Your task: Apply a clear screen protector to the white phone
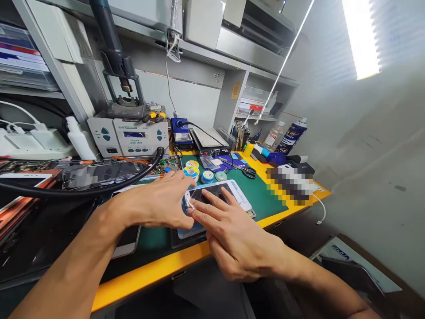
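Note:
A white-framed phone [236, 193] with a dark screen lies on a light blue tray [186, 233] near the front edge of the bench. My left hand [159, 200] arches at the phone's left end, thumb and fingers apart on either side of it. My right hand [229, 230] rests over the phone with its fingers stretched out and spread, the fingertips on the screen and near its left end. A small white piece [189, 201] shows by my right fingertips; what it is cannot be made out.
Behind the phone are small round tins [207, 177], scissors [249, 173] and a hot plate [210, 142]. A soldering station [134, 136] stands at the back left, its thick black cable [79, 193] crossing the left side. Phones and circuit boards [168, 164] lie left; bottles [294, 133] stand right.

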Motion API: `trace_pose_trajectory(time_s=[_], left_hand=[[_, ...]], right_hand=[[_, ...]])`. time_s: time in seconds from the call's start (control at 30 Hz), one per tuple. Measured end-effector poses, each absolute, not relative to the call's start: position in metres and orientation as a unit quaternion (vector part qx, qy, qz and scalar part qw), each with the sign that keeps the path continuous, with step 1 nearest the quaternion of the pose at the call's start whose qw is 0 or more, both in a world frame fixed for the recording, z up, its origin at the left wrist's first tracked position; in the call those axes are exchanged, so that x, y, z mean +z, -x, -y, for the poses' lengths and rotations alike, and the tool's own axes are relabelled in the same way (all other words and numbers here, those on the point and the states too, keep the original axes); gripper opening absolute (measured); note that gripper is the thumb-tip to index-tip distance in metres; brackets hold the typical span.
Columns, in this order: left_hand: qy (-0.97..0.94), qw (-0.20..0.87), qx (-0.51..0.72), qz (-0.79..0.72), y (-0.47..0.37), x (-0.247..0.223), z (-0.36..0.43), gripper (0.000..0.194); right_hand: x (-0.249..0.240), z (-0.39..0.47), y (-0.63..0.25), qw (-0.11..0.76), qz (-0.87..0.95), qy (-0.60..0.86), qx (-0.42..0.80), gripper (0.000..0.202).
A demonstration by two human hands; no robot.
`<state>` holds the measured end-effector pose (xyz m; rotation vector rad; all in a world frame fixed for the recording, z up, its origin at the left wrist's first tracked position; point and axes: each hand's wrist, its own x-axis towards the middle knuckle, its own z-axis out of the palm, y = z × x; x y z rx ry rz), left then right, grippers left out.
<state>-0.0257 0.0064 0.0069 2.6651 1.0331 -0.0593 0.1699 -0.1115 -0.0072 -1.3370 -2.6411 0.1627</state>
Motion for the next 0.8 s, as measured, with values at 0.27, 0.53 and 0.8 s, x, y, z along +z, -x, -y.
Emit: trace_pose_trajectory(time_s=[0.27,0.53,0.8], left_hand=[[-0.923,0.132,-0.014,-0.36,0.021,0.005,-0.007,0.073],[-0.918,0.148,-0.008,-0.368,0.016,0.009,-0.006,0.071],[-0.909,0.165,-0.001,-0.382,0.018,0.005,-0.009,0.073]], right_hand=[[-0.018,0.12,-0.182,0.13,0.855,0.5,0.035,0.06],[-0.024,0.13,-0.212,0.125,0.823,0.554,0.013,0.065],[-0.031,0.136,-0.239,0.144,0.797,0.586,-0.036,0.057]])
